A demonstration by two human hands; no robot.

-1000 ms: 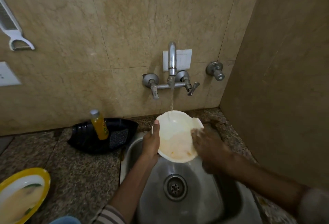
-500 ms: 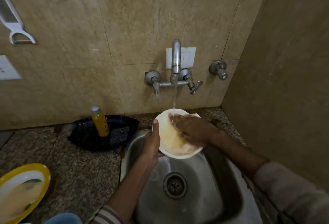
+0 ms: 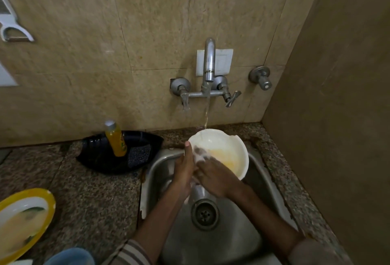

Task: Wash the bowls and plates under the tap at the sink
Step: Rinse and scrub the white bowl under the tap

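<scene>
Rinse-and-rub step, notes left to right

Yellow-rimmed white plate (image 3: 25,222) with a yellowish smear sits far left on the speckled granite counter (image 3: 95,197), untouched. I'd take it next.

The black plastic tray (image 3: 95,159) holds an upright orange soap bottle (image 3: 116,140) and a dark scrub pad (image 3: 139,155). Neither is in use.

Left hand (image 3: 183,172): thumb hooked over the near-left rim of the white round bowl (image 3: 228,151). Its fingers are hidden behind, so I read it as a firm pinch.

The thin water stream (image 3: 206,117) from the chrome wall tap (image 3: 209,64) lands at the bowl's far rim.

Right hand (image 3: 217,178): fingers spread on the inner left wall, tips blurred, holding nothing I can see.

The bowl is tilted toward me over the steel sink (image 3: 263,191), with a yellow film low on its right side.

My call:
- Rotate the bowl with the left hand so the film meets the stream.
- Rub there and keep the tilt so runoff drains.
- If the grease resists, the pad is near.
</scene>
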